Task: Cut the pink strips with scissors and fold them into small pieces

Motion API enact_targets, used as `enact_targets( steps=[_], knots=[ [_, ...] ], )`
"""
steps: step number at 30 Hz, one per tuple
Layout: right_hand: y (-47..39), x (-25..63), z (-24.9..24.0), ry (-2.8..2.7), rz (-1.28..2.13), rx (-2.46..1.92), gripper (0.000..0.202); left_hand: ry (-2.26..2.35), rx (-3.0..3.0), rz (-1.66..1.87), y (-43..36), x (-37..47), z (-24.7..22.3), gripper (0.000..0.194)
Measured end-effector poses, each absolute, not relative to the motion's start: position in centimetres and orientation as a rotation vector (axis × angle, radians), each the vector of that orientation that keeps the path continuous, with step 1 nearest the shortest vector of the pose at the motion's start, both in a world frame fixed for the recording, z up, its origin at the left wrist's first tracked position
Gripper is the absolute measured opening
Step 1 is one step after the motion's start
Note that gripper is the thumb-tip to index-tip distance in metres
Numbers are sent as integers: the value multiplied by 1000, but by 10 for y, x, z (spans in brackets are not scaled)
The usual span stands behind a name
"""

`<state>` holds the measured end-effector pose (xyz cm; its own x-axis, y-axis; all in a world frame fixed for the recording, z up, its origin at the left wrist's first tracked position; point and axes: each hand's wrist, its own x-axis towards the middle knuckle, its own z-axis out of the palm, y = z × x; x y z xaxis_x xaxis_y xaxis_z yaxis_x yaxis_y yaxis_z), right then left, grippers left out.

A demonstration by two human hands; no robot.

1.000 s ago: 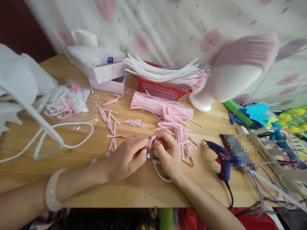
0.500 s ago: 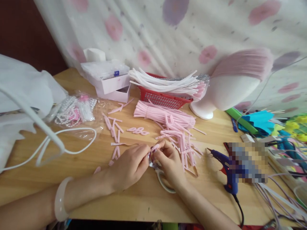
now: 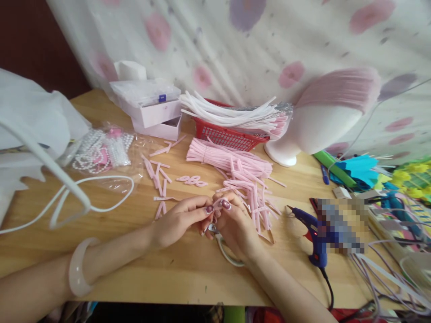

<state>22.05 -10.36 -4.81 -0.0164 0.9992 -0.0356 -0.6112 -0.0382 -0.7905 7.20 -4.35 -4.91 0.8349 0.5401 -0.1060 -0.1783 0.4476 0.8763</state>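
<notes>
Pink chenille stem piece (image 3: 218,205), short, pinched from two sides
Left hand (image 3: 180,220) and right hand (image 3: 239,229) close together above the worktop (image 3: 182,278), both clamped on the piece, seemingly to steady its ends; long axis roughly crosswise, right end apparently angled slightly away, partly hidden; scissors (image 3: 213,228) just beneath, presumably for ready reach

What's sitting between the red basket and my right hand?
In the head view, a bundle of pink stems lies by the red basket, then loose bent pink pieces nearer your right hand.
</notes>
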Motion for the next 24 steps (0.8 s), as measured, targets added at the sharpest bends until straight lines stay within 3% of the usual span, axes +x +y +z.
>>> enact_targets(
  steps=[9,14,24],
  knots=[
    [-104,215,-60,-746,1359,-853,20,375,891,517,-41,69,-46,17],
    [-106,216,-62,-807,1399,-841,15,400,900,516,-40,69,-45,18],
    [-105,227,-41,-636,1564,-721,25,365,840,505,-41,71,-42,12]
  ],
)
